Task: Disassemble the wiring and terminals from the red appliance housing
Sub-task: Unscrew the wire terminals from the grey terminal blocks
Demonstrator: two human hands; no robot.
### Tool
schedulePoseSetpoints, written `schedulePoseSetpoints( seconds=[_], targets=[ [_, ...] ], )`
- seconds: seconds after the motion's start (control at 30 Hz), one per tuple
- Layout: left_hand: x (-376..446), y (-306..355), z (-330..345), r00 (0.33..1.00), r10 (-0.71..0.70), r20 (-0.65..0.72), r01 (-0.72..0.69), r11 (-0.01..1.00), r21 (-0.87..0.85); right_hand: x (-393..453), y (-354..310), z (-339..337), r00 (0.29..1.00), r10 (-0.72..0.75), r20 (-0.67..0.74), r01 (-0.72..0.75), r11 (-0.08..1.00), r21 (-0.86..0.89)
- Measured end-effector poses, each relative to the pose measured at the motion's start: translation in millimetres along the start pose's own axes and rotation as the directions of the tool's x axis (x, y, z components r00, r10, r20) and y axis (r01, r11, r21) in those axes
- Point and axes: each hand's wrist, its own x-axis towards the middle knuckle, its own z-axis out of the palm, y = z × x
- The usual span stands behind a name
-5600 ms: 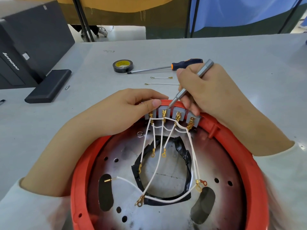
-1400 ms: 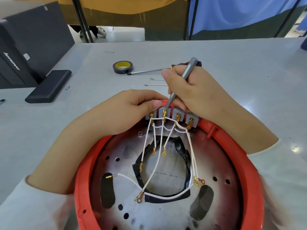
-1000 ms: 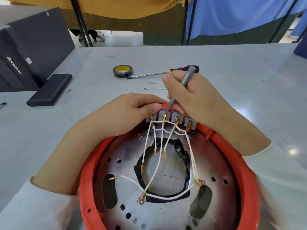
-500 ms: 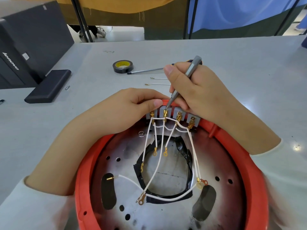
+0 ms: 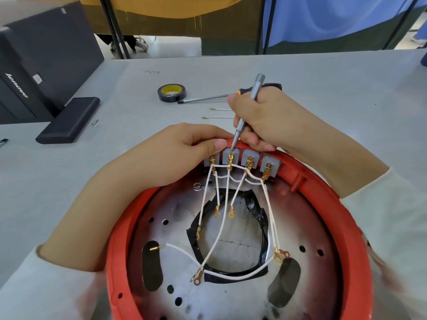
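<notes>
Driver on the second terminal, now held more upright

Since half a second ago the grey precision screwdriver (image 5: 246,111) in the right hand (image 5: 263,116) has tipped steeper, its tip still at the second grey terminal block (image 5: 228,156). The left hand (image 5: 184,151) keeps pinching the rim of the red housing (image 5: 323,199), which lies on the bench (image 5: 323,93) with white wires (image 5: 221,222) fanned inside. Right fingertips hide behind the rim; the housing's near edge is cut off.
</notes>
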Motion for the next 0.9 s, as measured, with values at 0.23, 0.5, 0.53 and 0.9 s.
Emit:
schedulePoseSetpoints(
  seconds=[0.23,0.5,0.53,0.9],
  targets=[
    [0,-1,0,1.000,0.003,0.004,-0.003,1.000,-0.004,-1,-2,3,0.999,0.012,-0.038,-0.012,1.000,0.000],
    [0,-2,0,1.000,-0.003,-0.015,0.003,1.000,0.022,-15,-5,9,0.968,-0.208,-0.143,0.191,0.973,-0.129],
    [0,-2,0,1.000,-0.006,-0.016,0.006,1.000,0.017,-15,-4,10,0.962,-0.228,-0.152,0.206,0.967,-0.149],
    [0,-3,0,1.000,-0.008,-0.028,0.009,0.999,0.038,-12,4,12,0.940,-0.310,-0.141,0.292,0.946,-0.139]
  ],
)
